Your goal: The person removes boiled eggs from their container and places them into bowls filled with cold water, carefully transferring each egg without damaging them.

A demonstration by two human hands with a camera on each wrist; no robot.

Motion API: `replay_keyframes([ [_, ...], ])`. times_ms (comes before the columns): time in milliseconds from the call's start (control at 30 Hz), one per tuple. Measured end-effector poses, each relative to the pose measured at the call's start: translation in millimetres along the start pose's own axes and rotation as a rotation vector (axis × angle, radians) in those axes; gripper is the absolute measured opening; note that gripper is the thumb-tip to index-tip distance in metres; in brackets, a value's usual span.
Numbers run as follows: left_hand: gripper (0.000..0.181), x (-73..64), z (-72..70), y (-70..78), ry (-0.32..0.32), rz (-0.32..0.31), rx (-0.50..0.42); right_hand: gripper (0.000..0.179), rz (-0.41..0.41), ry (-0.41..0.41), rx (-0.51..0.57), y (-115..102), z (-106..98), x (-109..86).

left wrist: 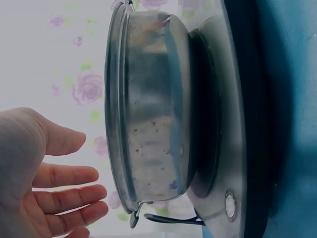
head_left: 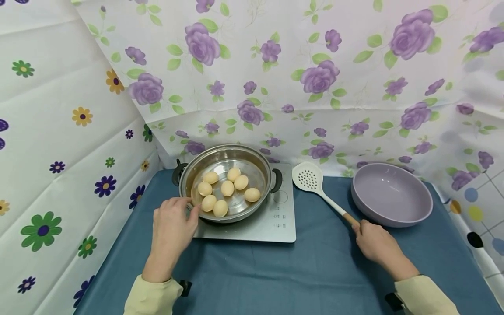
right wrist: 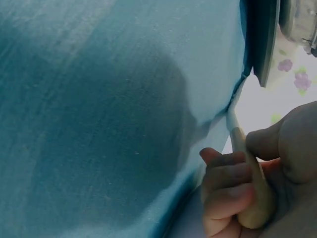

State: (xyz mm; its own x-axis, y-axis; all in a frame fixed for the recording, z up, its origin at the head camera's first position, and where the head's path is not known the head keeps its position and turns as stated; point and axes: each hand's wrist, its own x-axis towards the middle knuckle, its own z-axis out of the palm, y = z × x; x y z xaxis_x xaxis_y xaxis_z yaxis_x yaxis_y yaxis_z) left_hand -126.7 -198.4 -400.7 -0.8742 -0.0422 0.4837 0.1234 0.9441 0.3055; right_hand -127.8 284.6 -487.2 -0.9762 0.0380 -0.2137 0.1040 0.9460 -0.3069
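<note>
Several pale brown eggs (head_left: pixel 227 188) lie in a steel pot (head_left: pixel 271 173) with black side handles. My left hand (head_left: pixel 173 229) is at the pot's near left rim; in the left wrist view its fingers (left wrist: pixel 74 198) are relaxed and spread, holding nothing, beside the pot wall (left wrist: pixel 153 114). My right hand (head_left: pixel 378 243) grips the wooden handle of a white slotted skimmer (head_left: pixel 308 177). In the right wrist view the fingers (right wrist: pixel 228 201) curl round that handle (right wrist: pixel 257 198). The skimmer's perforated head lies by the right edge of the cooktop.
Under the pot is a flat silver induction cooktop (head_left: pixel 252 234) with touch markings at its right. A purple-grey bowl (head_left: pixel 393 194) stands at the right, beyond my right hand. Blue cloth (head_left: pixel 275 275) covers the table, and flowered sheets (head_left: pixel 252 78) hang behind and at the left.
</note>
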Motion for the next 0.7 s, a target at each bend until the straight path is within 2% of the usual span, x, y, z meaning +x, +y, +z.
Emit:
replay_keyframes([
  [100,0.031,4.7,-4.2,-3.7,0.011,0.006,-0.014,0.034,-0.018,0.003,0.007,-1.9,-1.0,1.5],
  [167,0.033,9.3,-7.7,-5.8,-0.006,-0.015,-0.021,0.029,-0.026,-0.003,0.019,-3.7,-2.5,3.0],
  [233,0.037,15.4,-11.2,-8.9,-0.059,-0.060,-0.029,0.029,-0.032,-0.003,0.031,-4.5,-3.5,4.7],
  [367,0.048,30.2,-18.6,-18.4,-0.254,-0.190,-0.040,0.037,-0.028,-0.007,0.044,-3.7,-4.0,6.6],
  [433,0.052,37.7,-20.1,-24.7,-0.327,-0.231,-0.044,0.039,-0.027,-0.005,0.044,-2.7,-3.4,7.0],
  [600,0.042,51.2,-16.9,-34.0,-0.386,-0.295,-0.060,0.039,-0.030,-0.001,0.030,-2.1,-2.9,9.5],
  [700,0.044,56.0,-12.8,-36.2,-0.416,-0.325,-0.065,0.037,-0.027,-0.002,0.018,-3.2,-3.5,12.0],
])
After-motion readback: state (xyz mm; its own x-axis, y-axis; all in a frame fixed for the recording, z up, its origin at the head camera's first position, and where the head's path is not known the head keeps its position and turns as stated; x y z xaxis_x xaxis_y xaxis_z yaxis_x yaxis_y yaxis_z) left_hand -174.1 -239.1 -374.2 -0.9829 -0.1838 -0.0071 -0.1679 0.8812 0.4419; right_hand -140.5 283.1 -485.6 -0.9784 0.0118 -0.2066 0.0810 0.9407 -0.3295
